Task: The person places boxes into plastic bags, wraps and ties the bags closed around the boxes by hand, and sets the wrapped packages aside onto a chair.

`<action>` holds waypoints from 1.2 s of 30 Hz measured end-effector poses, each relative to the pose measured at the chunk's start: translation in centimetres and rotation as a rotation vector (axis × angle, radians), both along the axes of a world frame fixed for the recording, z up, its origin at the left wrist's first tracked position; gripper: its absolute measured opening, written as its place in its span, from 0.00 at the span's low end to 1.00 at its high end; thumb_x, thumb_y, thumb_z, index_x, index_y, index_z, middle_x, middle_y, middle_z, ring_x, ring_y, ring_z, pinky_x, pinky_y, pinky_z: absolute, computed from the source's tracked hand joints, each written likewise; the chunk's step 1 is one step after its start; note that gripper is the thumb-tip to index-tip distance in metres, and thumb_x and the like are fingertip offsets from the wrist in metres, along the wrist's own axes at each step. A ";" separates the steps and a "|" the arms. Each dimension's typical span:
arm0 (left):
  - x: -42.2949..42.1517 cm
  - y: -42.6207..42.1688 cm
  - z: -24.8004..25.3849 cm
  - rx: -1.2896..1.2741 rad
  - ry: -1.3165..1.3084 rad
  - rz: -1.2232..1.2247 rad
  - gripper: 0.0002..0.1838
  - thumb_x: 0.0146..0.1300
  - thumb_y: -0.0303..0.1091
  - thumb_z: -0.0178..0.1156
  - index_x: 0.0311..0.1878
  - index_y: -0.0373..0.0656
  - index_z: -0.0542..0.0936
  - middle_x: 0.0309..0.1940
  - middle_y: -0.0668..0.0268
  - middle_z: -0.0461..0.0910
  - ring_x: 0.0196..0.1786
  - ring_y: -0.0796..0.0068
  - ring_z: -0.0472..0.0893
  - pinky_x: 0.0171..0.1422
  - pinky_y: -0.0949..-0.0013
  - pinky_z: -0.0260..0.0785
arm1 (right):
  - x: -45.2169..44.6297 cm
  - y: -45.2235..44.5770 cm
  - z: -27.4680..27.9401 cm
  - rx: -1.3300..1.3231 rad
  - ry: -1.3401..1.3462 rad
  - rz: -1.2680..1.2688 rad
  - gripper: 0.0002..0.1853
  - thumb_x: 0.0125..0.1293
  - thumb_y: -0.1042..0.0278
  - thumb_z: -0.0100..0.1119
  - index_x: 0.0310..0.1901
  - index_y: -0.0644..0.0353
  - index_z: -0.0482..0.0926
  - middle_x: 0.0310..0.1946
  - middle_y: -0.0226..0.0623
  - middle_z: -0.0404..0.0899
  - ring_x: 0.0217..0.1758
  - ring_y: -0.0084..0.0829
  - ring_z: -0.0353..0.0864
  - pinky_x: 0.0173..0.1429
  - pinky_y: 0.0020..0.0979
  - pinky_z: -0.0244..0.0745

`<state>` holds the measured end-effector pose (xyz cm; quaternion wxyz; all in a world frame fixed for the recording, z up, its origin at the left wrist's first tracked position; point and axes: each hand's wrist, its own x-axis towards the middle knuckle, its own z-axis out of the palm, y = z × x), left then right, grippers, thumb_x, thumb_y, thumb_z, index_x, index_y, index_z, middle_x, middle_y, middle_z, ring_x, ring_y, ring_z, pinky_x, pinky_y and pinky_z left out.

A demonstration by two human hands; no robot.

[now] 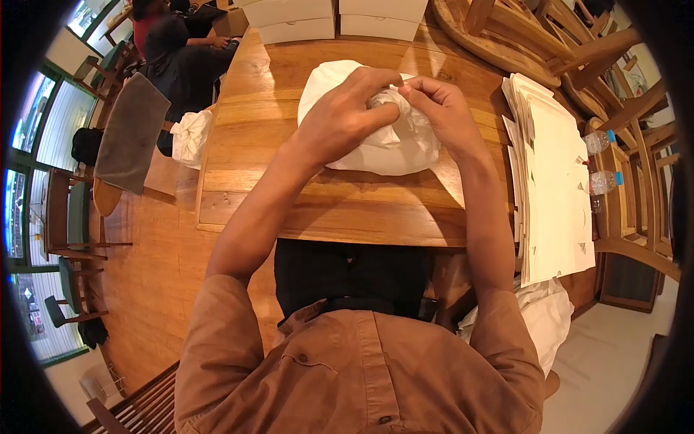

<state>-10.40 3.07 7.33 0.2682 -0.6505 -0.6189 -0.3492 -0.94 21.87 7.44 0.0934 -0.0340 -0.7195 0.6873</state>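
A soft white bag (pixel 340 77) rests on the wooden table (pixel 249 170) in front of me, its top bunched and twisted together. My left hand (pixel 347 112) curls around the bunched top from the left, thumb and forefinger closing on it. From the right, my right hand (pixel 441 108) pinches a bit of the same top between thumb and fingertips. The fingertips of both hands nearly meet there. What lies inside the bag is hidden.
A stack of flat pale sheets (pixel 553 181) lines the table's right edge, with plastic bottles (pixel 603 182) beyond it. White drawer boxes (pixel 296 29) stand at the back. Upturned wooden furniture (pixel 499 43) fills the upper right. Another white bundle (pixel 191 137) and a seated person (pixel 173 65) are at left.
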 end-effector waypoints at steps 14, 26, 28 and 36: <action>-0.3 -0.5 0.7 -0.216 -0.320 -0.069 0.10 0.54 0.27 0.70 0.36 0.38 0.78 0.64 0.53 0.73 0.58 0.51 0.78 0.58 0.57 0.75 | -0.8 -0.7 -0.8 0.020 0.142 -0.259 0.13 0.69 0.65 0.67 0.47 0.67 0.88 0.33 0.33 0.87 0.34 0.18 0.81 0.39 0.22 0.76; 1.7 -3.5 0.0 -0.331 -0.114 0.062 0.08 0.56 0.31 0.68 0.34 0.44 0.77 0.70 0.58 0.70 0.73 0.54 0.69 0.78 0.44 0.56 | -1.2 0.0 -1.4 0.093 0.083 -0.391 0.14 0.68 0.64 0.68 0.46 0.68 0.88 0.33 0.35 0.87 0.34 0.19 0.80 0.39 0.24 0.76; 2.0 -3.8 -0.1 -0.352 -0.103 0.077 0.08 0.56 0.32 0.67 0.33 0.44 0.76 0.72 0.59 0.69 0.75 0.55 0.67 0.78 0.44 0.56 | -1.4 0.0 -1.6 0.124 0.089 -0.408 0.15 0.68 0.63 0.68 0.46 0.68 0.88 0.33 0.34 0.87 0.33 0.19 0.80 0.39 0.25 0.76; 3.1 -4.2 -0.9 -0.368 -0.048 0.164 0.09 0.53 0.36 0.71 0.32 0.47 0.79 0.76 0.65 0.65 0.78 0.62 0.63 0.79 0.47 0.54 | -1.9 0.6 -2.5 0.103 0.101 -0.448 0.15 0.68 0.62 0.67 0.45 0.68 0.88 0.32 0.34 0.87 0.33 0.20 0.81 0.39 0.26 0.76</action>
